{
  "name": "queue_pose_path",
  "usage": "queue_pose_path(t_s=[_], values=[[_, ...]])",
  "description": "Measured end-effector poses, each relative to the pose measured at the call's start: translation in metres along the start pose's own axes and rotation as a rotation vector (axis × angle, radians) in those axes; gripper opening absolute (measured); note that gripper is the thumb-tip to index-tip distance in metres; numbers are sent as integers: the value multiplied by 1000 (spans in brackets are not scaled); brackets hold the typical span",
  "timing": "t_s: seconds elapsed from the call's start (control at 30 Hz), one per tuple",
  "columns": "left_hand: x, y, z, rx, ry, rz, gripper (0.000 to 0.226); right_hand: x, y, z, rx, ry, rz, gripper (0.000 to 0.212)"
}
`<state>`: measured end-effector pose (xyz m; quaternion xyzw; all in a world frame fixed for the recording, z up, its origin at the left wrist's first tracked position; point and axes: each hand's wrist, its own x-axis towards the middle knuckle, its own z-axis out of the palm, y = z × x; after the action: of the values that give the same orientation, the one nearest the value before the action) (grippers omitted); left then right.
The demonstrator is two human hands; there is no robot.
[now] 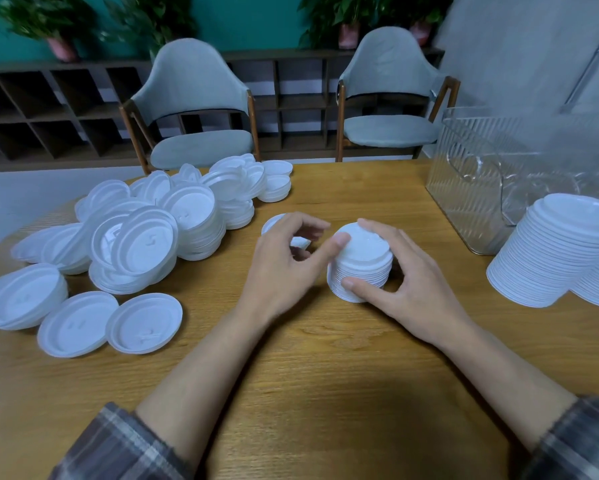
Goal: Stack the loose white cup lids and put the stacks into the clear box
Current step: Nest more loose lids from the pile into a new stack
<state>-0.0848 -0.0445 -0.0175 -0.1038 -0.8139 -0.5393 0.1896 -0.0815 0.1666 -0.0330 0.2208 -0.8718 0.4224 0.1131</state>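
A short stack of white cup lids stands on the wooden table in the middle. My right hand holds this stack from the right, thumb low on its front and fingers over its top edge. My left hand hovers just left of it with loosely curled fingers, its thumb tip touching the stack's top rim. A single lid lies behind my left hand, partly hidden. A big heap of loose lids covers the table's left side. The clear ribbed box stands at the right rear.
Two tall stacks of lids stand at the right edge in front of the box. Flat single lids lie at the near left. Two grey chairs stand behind the table's far edge.
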Motion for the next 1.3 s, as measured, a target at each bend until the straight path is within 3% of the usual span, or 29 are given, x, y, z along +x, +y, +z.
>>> queue_pose_path(t_s=[0.1, 0.2, 0.43, 0.57, 0.8, 1.0, 1.2, 1.3], values=[[9, -18, -15, 253, 78, 44, 21, 0, 2, -2, 6, 16, 24, 74], [12, -31, -22, 506, -9, 40, 30, 0, 4, -2, 3, 12, 33, 75], [12, -31, -22, 599, -65, 106, 27, 0, 3, -3, 11, 0, 46, 76], [15, -29, -22, 509, 2, 134, 25, 0, 4, -3, 11, -4, 49, 76], [13, -1, -20, 49, 194, -27, 20, 1, 2, -3, 43, 26, 22, 71], [13, 16, -13, -511, 99, -343, 24, 1, -1, -3, 71, 51, 25, 75], [9, 12, -1, -441, 13, -343, 27, 1, -4, -3, 95, 13, 44, 90], [8, 11, -1, -387, 49, -280, 15, 0, -6, -2, 129, -15, 39, 93]])
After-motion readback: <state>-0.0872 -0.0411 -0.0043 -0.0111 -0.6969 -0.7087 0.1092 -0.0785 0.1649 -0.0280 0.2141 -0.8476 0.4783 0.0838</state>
